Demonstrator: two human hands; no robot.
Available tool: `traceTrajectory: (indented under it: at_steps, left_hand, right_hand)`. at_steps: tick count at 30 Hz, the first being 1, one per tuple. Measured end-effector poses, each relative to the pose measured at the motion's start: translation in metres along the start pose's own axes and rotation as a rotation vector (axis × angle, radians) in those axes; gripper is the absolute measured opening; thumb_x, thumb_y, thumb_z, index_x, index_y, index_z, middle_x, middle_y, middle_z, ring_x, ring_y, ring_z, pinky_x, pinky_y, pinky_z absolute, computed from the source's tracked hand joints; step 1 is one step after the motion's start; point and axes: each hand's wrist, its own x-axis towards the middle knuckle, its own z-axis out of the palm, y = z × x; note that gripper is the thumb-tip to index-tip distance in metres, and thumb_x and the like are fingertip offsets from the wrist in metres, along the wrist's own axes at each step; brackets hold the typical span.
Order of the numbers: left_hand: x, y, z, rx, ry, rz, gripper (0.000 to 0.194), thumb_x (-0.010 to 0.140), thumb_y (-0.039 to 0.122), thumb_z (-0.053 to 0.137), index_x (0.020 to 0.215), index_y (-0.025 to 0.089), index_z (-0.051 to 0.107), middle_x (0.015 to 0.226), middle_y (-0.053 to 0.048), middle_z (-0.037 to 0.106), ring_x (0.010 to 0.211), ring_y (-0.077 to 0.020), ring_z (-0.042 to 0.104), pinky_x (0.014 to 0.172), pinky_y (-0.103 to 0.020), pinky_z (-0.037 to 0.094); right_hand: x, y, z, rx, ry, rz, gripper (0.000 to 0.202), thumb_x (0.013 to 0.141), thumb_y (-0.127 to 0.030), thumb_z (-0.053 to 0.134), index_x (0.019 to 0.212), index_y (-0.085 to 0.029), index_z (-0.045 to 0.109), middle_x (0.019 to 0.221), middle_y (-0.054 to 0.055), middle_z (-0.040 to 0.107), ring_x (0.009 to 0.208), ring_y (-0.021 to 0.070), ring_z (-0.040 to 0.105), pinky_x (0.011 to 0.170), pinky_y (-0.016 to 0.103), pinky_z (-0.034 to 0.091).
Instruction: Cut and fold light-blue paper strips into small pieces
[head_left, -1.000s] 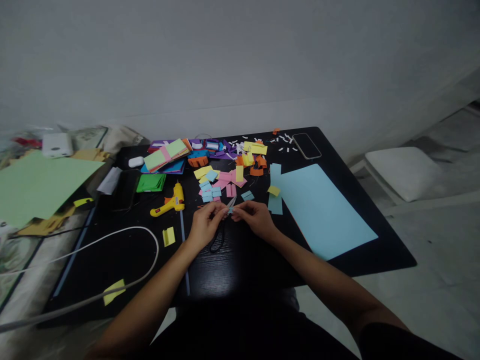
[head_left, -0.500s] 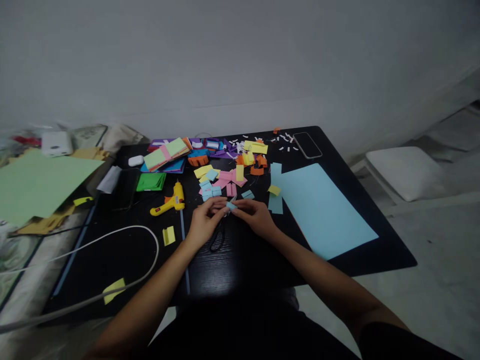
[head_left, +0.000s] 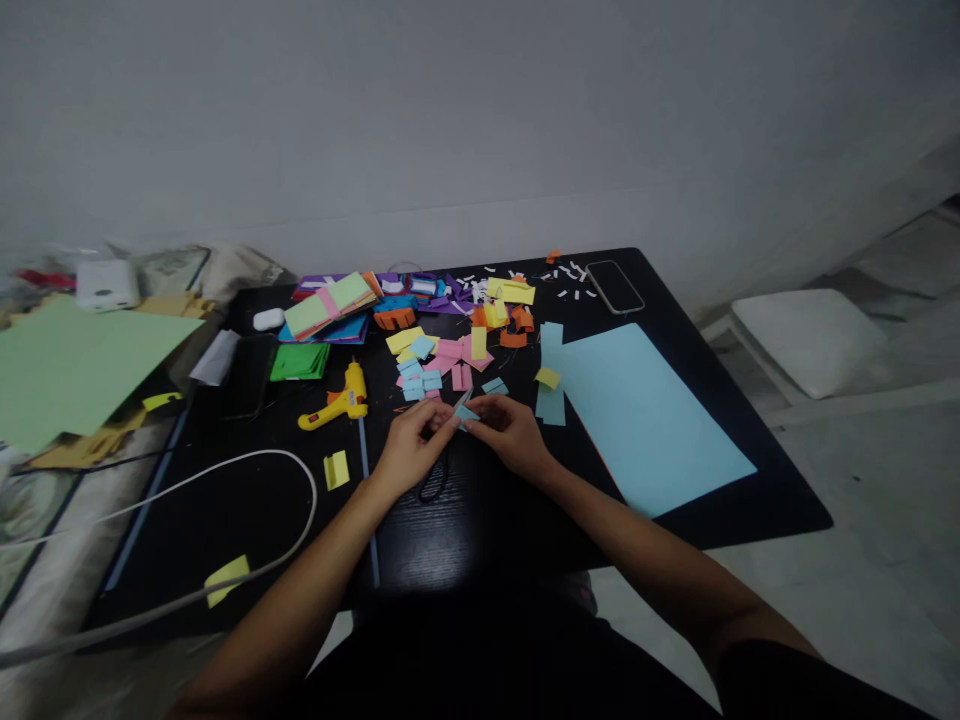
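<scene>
— Shifted since the earlier frame: the blue paper slip [head_left: 468, 413], turned to a different angle, with more of the scissors [head_left: 465, 398] exposed behind it.
— Grip?
— Left hand [head_left: 411, 437] and right hand [head_left: 516, 437] both pinch the slip, which sits between their fingertips.
— Handling?
— Judged very light, thin and pliable; likely to crease under pressure. Best held at opposite edges, between thumb and forefinger.
— Surface?
— Black table [head_left: 480, 535], faintly glossy on the near side of the grip. Scissor blades point away, just beyond the fingertips. Yellow glue gun [head_left: 345, 402] to the grip's left; large blue sheet [head_left: 652, 420] to its right; folded paper pieces [head_left: 432, 380] just past it.
— Room?
— Dim. White seat [head_left: 806, 345] well right of the grip; grey wall [head_left: 480, 120] beyond the table.
</scene>
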Motion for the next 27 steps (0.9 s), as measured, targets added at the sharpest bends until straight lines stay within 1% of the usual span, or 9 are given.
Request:
traceTrajectory:
  at_steps: [3,7,11,13,15,19,22,24,27]
  left_hand:
    - [0.0002,-0.0006,-0.0009,-0.007,-0.031,-0.032,0.019,0.091,0.037,0.068,0.088,0.019,0.07,0.076,0.0,0.066,0.067,-0.014,0.059,0.063,-0.025,0.048]
    - [0.0003,-0.0006,-0.0002,-0.122,-0.055,-0.097,0.022,0.091,0.04,0.067,0.088,0.019,0.07,0.07,0.001,0.066,0.062,-0.0134,0.059,0.061,-0.024,0.048]
    - [0.0002,-0.0001,0.0011,-0.212,-0.058,-0.14,0.022,0.09,0.04,0.069,0.09,0.019,0.07,0.07,0.0,0.069,0.061,-0.0136,0.063,0.062,-0.025,0.052]
    - [0.0003,0.0003,0.0013,-0.235,-0.06,-0.152,0.022,0.089,0.041,0.07,0.089,0.019,0.07,0.071,0.0,0.07,0.062,-0.0138,0.065,0.062,-0.025,0.053]
    - [0.0005,0.0007,0.001,-0.245,-0.066,-0.16,0.022,0.089,0.041,0.07,0.088,0.019,0.07,0.071,0.0,0.07,0.062,-0.0141,0.066,0.062,-0.026,0.054]
    - [-0.0002,0.0017,0.001,-0.206,-0.062,-0.114,0.023,0.09,0.041,0.07,0.089,0.019,0.07,0.069,0.0,0.07,0.061,-0.0143,0.066,0.062,-0.026,0.054]
    - [-0.0021,0.0024,0.0027,-0.15,-0.02,-0.076,0.022,0.091,0.041,0.069,0.088,0.019,0.071,0.07,0.001,0.07,0.061,-0.0144,0.066,0.062,-0.026,0.053]
    - [-0.0033,0.0025,0.004,-0.131,0.008,-0.073,0.022,0.092,0.041,0.068,0.088,0.02,0.07,0.071,0.001,0.07,0.062,-0.0146,0.066,0.061,-0.026,0.053]
    - [-0.0036,0.0026,0.005,-0.139,0.016,-0.064,0.02,0.093,0.04,0.068,0.09,0.02,0.071,0.073,0.0,0.071,0.064,-0.0149,0.067,0.062,-0.026,0.053]
  right_hand:
    - [0.0003,-0.0013,0.0,0.022,-0.01,0.017,0.029,0.077,-0.037,0.083,0.099,-0.021,0.073,0.1,0.005,0.079,0.094,0.0213,0.075,0.093,0.038,0.059]
    - [0.0021,-0.0037,-0.002,0.073,-0.019,0.059,0.033,0.073,-0.037,0.085,0.099,-0.021,0.073,0.104,0.006,0.079,0.098,0.0222,0.075,0.099,0.041,0.057]
    - [0.0033,-0.0035,-0.0033,0.113,-0.044,0.118,0.037,0.07,-0.037,0.087,0.101,-0.021,0.073,0.096,0.004,0.08,0.091,0.0217,0.076,0.093,0.04,0.06]
    - [0.0034,-0.0031,-0.0034,0.123,-0.047,0.114,0.036,0.07,-0.037,0.087,0.099,-0.021,0.073,0.094,0.004,0.08,0.089,0.0219,0.076,0.09,0.04,0.06]
    - [0.0031,-0.0032,-0.003,0.109,-0.045,0.088,0.034,0.071,-0.037,0.087,0.097,-0.021,0.073,0.095,0.004,0.08,0.091,0.0222,0.076,0.091,0.04,0.06]
    - [0.0005,-0.0049,-0.0009,0.046,-0.025,0.044,0.029,0.073,-0.037,0.085,0.095,-0.021,0.073,0.092,0.004,0.079,0.088,0.0217,0.075,0.089,0.038,0.059]
    - [-0.0015,-0.0057,0.0012,-0.018,0.035,0.008,0.025,0.076,-0.038,0.082,0.094,-0.022,0.073,0.088,0.004,0.078,0.082,0.0211,0.074,0.083,0.036,0.06]
    - [-0.0012,-0.0053,0.0016,-0.025,0.055,0.0,0.026,0.076,-0.039,0.081,0.095,-0.022,0.073,0.089,0.004,0.078,0.082,0.0215,0.074,0.082,0.036,0.06]
    - [0.0012,-0.0036,-0.0002,0.022,0.002,0.037,0.028,0.074,-0.041,0.083,0.093,-0.022,0.074,0.089,0.004,0.079,0.081,0.0218,0.074,0.082,0.036,0.06]
